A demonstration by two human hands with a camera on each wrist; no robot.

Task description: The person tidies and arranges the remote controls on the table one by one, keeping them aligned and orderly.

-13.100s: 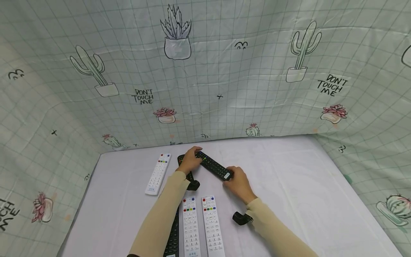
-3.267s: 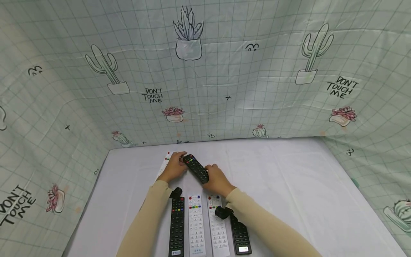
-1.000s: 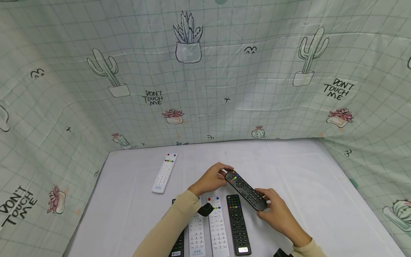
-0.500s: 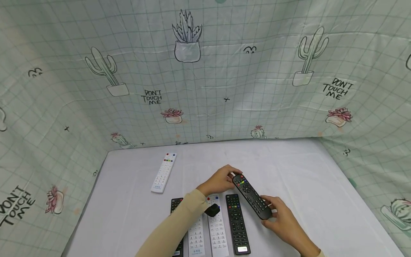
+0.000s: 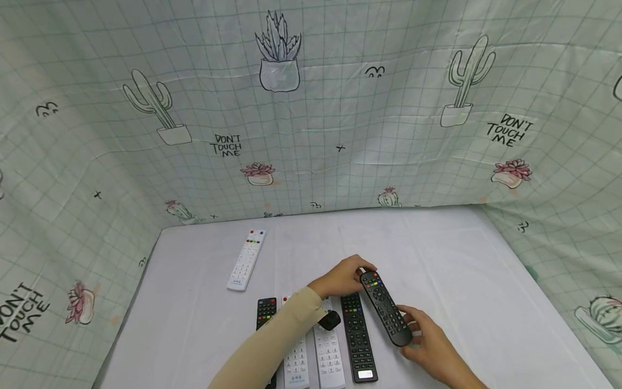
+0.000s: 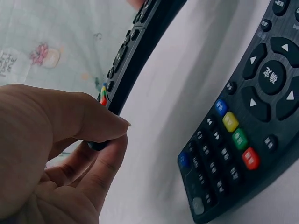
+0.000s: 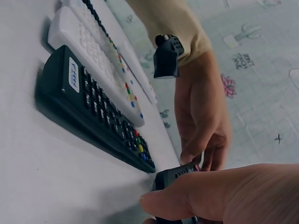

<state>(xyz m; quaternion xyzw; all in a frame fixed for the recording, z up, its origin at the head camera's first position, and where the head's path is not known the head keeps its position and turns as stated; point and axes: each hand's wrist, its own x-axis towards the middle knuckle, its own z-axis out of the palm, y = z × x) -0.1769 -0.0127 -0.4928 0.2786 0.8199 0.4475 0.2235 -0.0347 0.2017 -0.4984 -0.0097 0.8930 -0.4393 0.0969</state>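
Note:
Both hands hold one black remote control (image 5: pixel 386 308) at its two ends, just right of a row of remotes. My left hand (image 5: pixel 342 276) pinches the far end, thumb over fingers, as the left wrist view shows. At the near end, my right hand (image 5: pixel 427 343) grips with thumb and fingers. The held remote (image 7: pixel 175 175) hangs slightly above the white surface and casts a shadow. Beside it lies another black remote (image 5: pixel 358 340), its far end partly behind my left hand. Its coloured buttons face up in the left wrist view.
Left of that lie two white remotes (image 5: pixel 330 356) (image 5: pixel 296 364) and a black remote (image 5: pixel 266 308), partly covered by my left sleeve (image 5: pixel 277 337). A single white remote (image 5: pixel 246 260) lies slanted farther back. A patterned cloth (image 5: pixel 316 119) walls the table (image 5: pixel 437 259) behind and at the sides.
The held remote was at the back left 3.3 s ago; both hands have carried it right and nearer, turning it closer to the row's direction. The black remote held 13.1 s ago lies in the row.

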